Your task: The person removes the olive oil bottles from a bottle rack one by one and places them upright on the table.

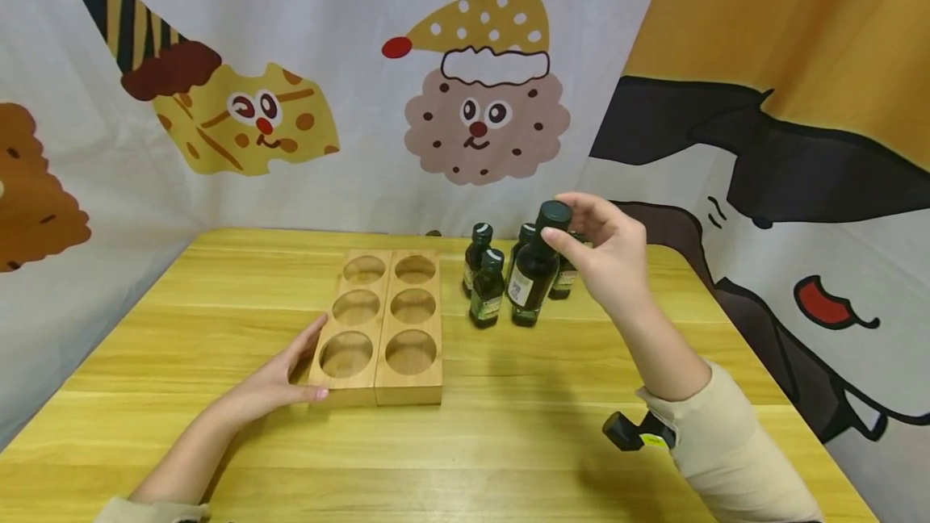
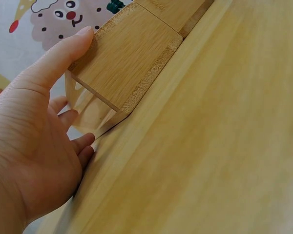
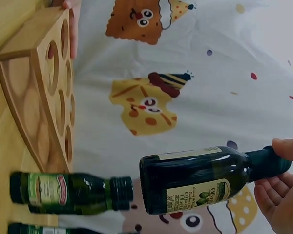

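Note:
My right hand (image 1: 606,253) pinches the dark cap of a green glass olive oil bottle (image 3: 200,180), which hangs tilted above the table with its label showing in the right wrist view. Behind and beside it stand several similar small bottles (image 1: 487,293) with dark caps. On the left, a light wooden holder (image 1: 378,323) with two rows of round holes lies flat, its holes bare. My left hand (image 1: 279,378) rests against the holder's left side, thumb at the near corner and fingers along the edge. In the left wrist view the thumb touches the holder's wooden end (image 2: 132,53).
The wooden table (image 1: 494,450) reaches back to a cartoon-printed curtain (image 1: 349,200). A black object with a yellow-green label (image 1: 628,431) is at my right sleeve (image 1: 734,442), low on the right.

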Demonstrator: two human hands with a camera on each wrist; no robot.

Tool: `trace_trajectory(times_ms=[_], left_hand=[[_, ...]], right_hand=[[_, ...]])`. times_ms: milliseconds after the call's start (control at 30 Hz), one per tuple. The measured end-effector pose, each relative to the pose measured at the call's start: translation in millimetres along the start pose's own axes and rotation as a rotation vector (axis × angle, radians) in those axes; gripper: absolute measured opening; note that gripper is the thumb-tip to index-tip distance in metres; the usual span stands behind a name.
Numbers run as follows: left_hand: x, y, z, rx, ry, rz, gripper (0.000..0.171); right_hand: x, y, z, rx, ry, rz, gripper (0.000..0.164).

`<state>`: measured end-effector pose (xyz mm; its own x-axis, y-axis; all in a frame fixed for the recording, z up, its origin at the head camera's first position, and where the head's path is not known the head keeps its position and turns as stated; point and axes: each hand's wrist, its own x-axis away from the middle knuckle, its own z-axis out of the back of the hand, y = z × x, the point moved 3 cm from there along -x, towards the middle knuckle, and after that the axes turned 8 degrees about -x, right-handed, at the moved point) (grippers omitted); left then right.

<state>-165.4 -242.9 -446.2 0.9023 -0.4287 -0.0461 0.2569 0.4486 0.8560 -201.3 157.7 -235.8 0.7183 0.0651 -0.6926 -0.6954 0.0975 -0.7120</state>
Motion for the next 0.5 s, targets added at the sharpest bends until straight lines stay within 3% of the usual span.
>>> trace_trajectory(times_ms=[267,500], left_hand=[[0.4,2.5,0.7,-0.009,0.007,0.0,0.104],[1.4,3.2,-0.1,-0.009,0.002,0.005,0.104]], right_hand=[[-0.5,-0.1,23.1,0.021,0.049,-0.03,0.03],[3.0,9.2,40.7,0.12,0.055,-0.087,0.029]])
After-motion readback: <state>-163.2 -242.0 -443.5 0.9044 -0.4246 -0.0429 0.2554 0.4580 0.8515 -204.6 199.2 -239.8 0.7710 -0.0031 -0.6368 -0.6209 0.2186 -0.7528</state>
